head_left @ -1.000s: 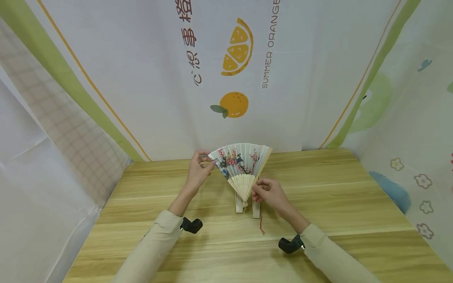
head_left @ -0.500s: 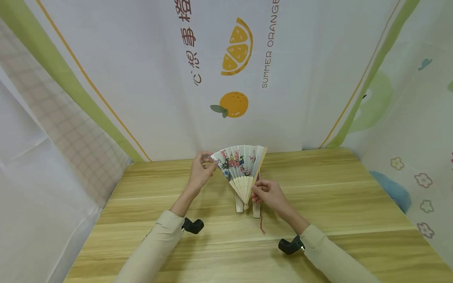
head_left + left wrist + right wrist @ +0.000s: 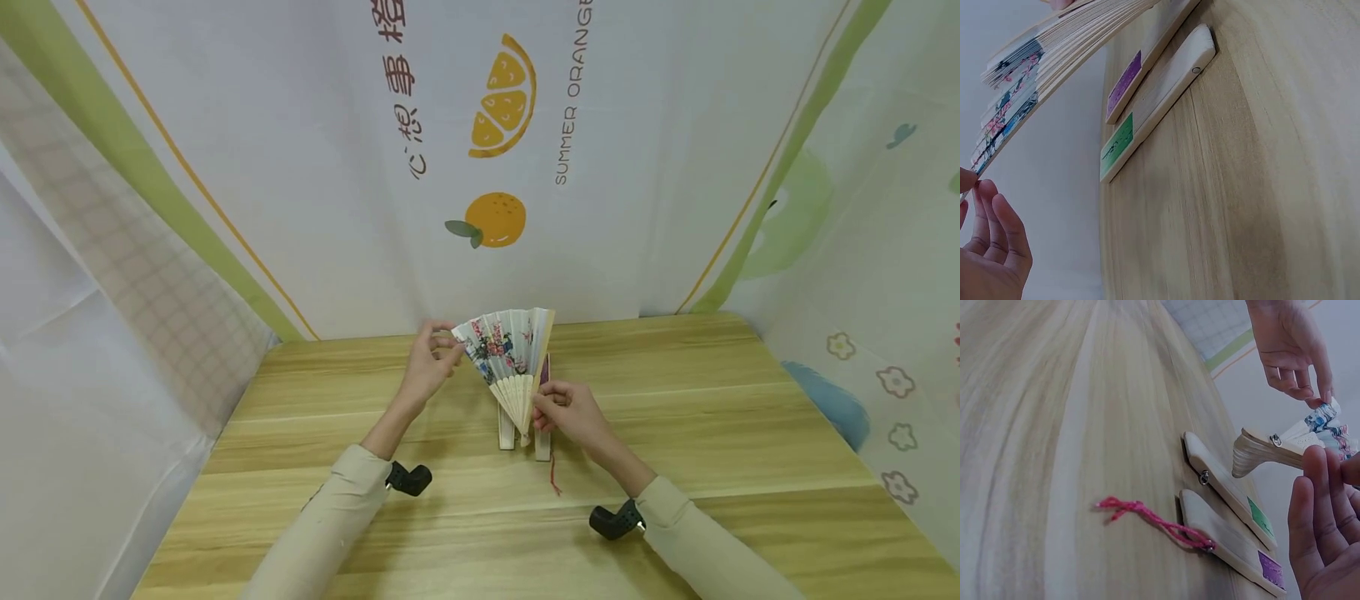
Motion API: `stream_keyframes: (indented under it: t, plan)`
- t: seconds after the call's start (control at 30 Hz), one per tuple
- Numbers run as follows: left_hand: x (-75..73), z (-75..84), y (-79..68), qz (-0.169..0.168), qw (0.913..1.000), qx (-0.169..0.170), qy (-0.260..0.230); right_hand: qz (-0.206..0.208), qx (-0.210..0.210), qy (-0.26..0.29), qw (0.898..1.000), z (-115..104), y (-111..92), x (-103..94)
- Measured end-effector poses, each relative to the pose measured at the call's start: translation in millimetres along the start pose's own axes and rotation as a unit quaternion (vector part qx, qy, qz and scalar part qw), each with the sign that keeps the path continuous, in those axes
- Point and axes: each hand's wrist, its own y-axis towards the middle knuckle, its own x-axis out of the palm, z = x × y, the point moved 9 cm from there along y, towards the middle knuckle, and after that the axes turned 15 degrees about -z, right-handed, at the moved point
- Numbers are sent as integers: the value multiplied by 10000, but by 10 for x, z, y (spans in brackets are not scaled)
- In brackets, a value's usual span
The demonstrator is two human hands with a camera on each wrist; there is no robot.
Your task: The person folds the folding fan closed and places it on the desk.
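A white folding fan (image 3: 501, 346) with printed blossoms and pale ribs is held partly spread above the table. My left hand (image 3: 429, 364) pinches the upper left edge of its leaf between thumb and finger. With the thumb and fingertips my right hand (image 3: 568, 411) grips the right outer rib, low down near the pivot. Beneath the fan lie two folded fans: one with a green patch (image 3: 1117, 145), the other with a purple patch (image 3: 1270, 570) and a red cord (image 3: 1159, 523) at its pivot end.
The wood-grain table (image 3: 465, 533) carries the folded fans near its middle. A white cloth (image 3: 360, 208) printed with oranges hangs behind the far edge, with patterned cloths at both sides. Each wrist bears a black camera (image 3: 617, 520).
The fan has narrowed: its right edge has swung left toward the other edge, partly folding the leaf. My left hand has shifted slightly right; the right hand stays nearly in place.
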Motion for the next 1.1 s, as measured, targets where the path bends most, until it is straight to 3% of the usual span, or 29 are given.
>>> stream_keyframes:
  t: [0.27, 0.67, 1.1]
  plan:
    - [37, 0, 50, 41, 9999, 120, -92, -50, 134, 34, 9999, -21, -5, 26]
    - [97, 29, 58, 86, 9997, -2, -215, -276, 30, -175, 9995, -50, 30, 74]
    - [195, 31, 108, -69, 9995, 41, -306, -631, -45, -578, 9963, -89, 74, 176]
